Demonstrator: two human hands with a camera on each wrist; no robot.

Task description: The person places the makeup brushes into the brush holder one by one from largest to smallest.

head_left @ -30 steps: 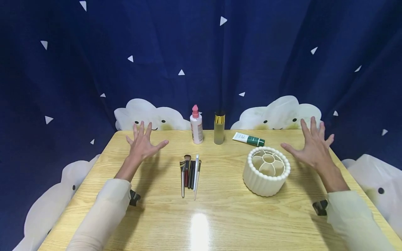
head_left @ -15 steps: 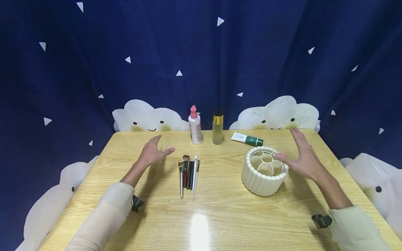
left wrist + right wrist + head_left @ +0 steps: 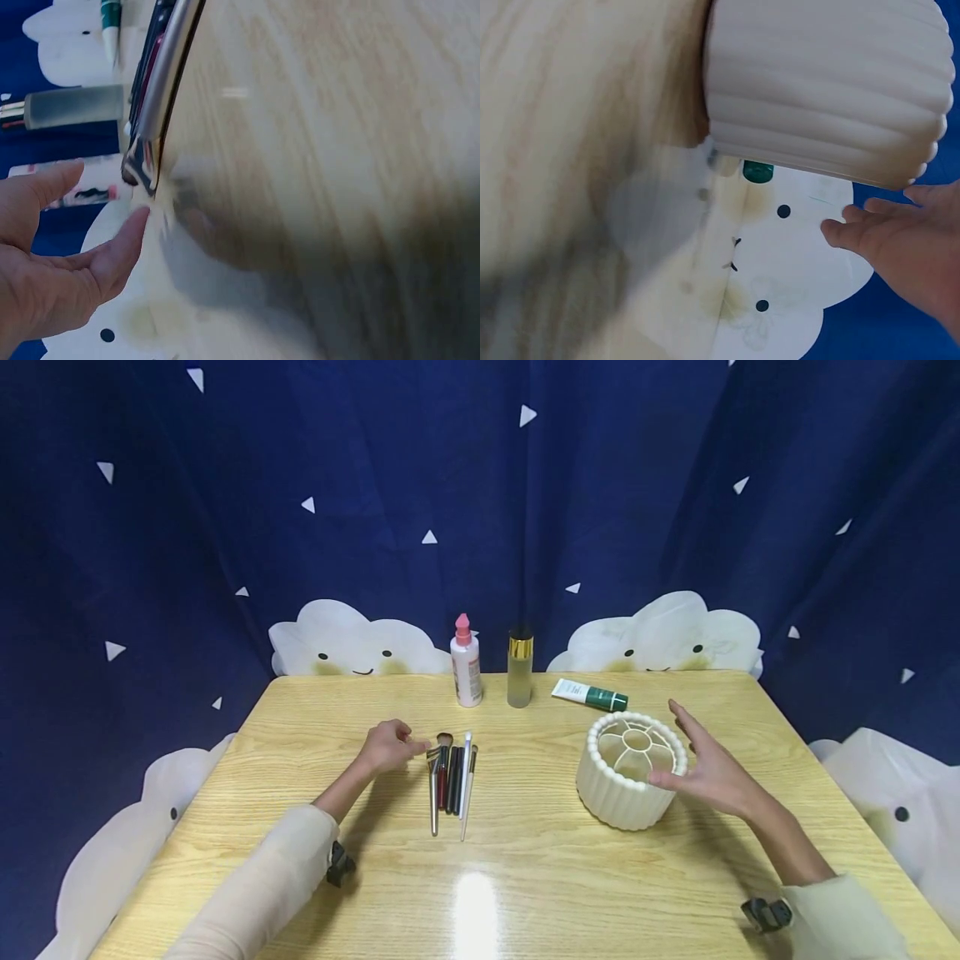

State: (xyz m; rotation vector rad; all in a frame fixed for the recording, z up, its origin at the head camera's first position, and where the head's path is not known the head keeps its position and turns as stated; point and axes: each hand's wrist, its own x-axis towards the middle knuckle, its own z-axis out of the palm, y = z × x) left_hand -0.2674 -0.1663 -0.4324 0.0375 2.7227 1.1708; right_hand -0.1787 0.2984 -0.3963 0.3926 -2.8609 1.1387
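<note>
The left hand [image 3: 388,747] is positioned just beside the far end of the makeup brush set. Its fingers [image 3: 120,255] are bent, with a gap between thumb and fingertips, and grasp nothing. The nearest item is the silver-handled brush [image 3: 433,802], at the left end of the row. This brush lies flat on the worktop [image 3: 540,877], its long axis running from near to far, bristle head away from the person and handle end toward the person. Parallel to it lies a red-handled brush [image 3: 442,785], bristles also at the far end. The slim pale-handled brush [image 3: 468,797], at the right end, slants slightly, with its dark head far and to the right.

The right hand [image 3: 712,777] is spread beside the round fluted organizer [image 3: 621,797]. Its fingers are released; whether the thumb touches the beaded rim cannot be determined. The organizer stands upright, axis vertical, divided opening facing up. Behind it lies a green-and-white tube [image 3: 590,695], cap pointing right.
</note>
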